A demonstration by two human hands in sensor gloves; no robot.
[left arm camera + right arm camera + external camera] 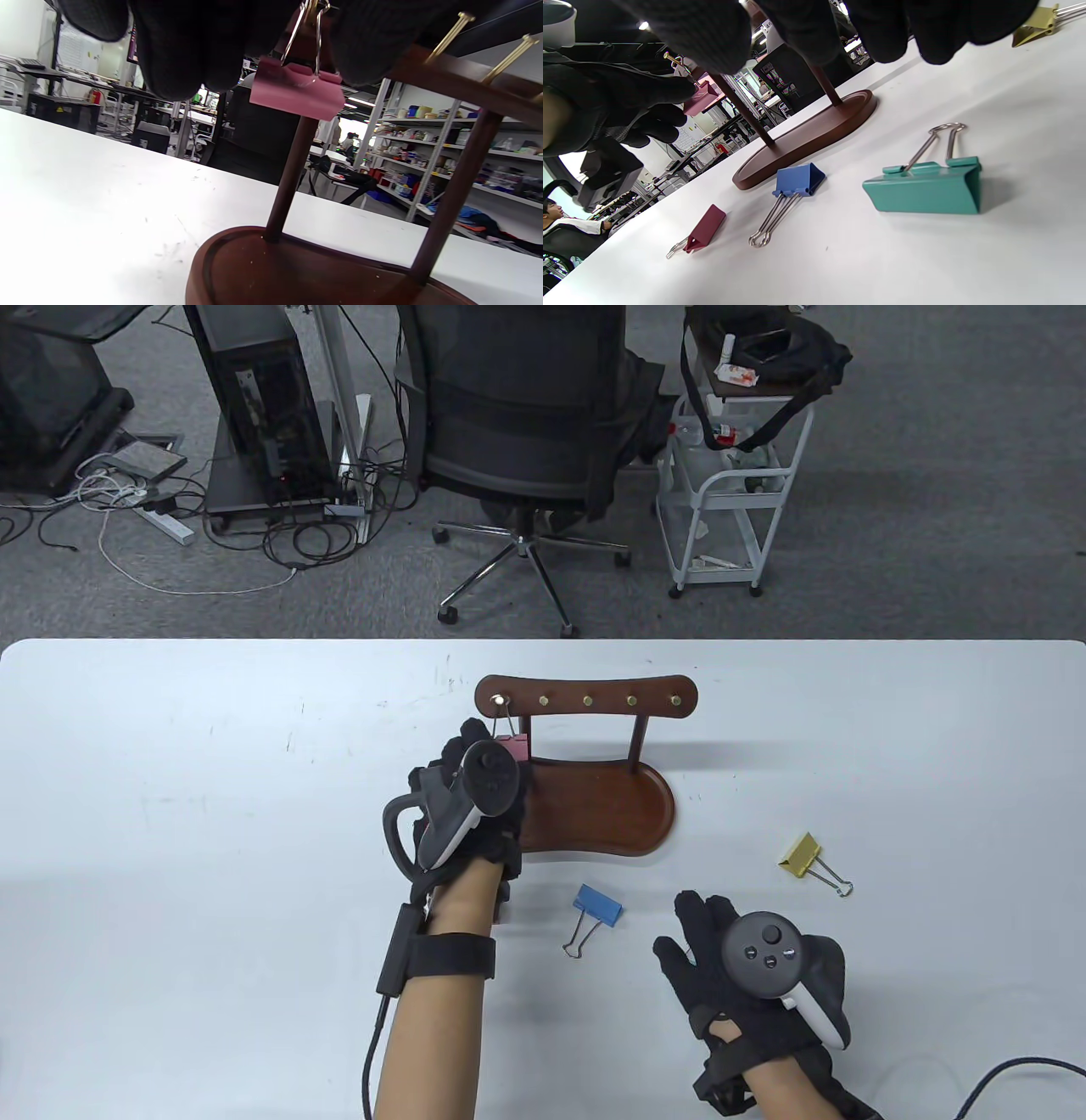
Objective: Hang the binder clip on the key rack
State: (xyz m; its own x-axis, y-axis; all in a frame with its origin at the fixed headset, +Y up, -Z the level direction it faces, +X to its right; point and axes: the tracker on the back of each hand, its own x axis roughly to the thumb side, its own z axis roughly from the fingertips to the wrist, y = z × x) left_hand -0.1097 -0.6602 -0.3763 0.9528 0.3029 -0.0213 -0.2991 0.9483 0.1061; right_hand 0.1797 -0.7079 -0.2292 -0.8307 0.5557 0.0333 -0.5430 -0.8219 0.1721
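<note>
Table view: a pink binder clip is seen hanging by its wire handle from the leftmost brass peg of the wooden key rack, just below the left end of the top bar. From the left wrist view the clip body is found dangling beneath the bar, with its wire loops running up to the peg between gloved fingers on either side of it. The left hand is raised against the clip at the rack's left post; whether the fingers grip the wires or merely lie beside them cannot be told from these pictures. From the right wrist view the same fingertips are seen touching the clip at the peg.

The rack is stood on its oval wooden base near the middle of the white table. A blue binder clip is laid on the table just in front of the base, between the two hands. A yellow binder clip is laid to the right of the base, well apart from it. The right hand is rested low near the table's front edge with fingers spread and nothing held. Beneath it, in the right wrist view, a teal binder clip is seen lying close, and a dark red binder clip further toward the left hand
</note>
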